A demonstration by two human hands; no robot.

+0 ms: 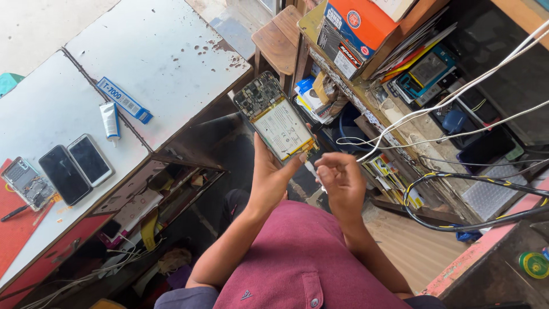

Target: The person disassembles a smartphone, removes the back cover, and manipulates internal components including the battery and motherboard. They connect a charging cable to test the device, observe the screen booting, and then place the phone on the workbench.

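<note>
My left hand [269, 174] holds up an opened phone [275, 117] with its back cover off, so the green circuit board at its top and the pale battery show. The thumb presses on the phone's lower edge. My right hand [342, 178] is just right of that lower edge, its fingertips pinched together. A thin pale sliver shows between the two hands, and I cannot tell what it is. Both forearms rise from my maroon shirt [297, 263].
On the white table [166, 51] at left lie two dark phones [77, 166], a glue tube [110, 120], a blue box [123, 100], and another opened phone [26, 183] on a red mat. A wooden stool [280, 37] stands behind; cluttered shelves, an orange box [354, 26] and white cables [457, 91] fill the right.
</note>
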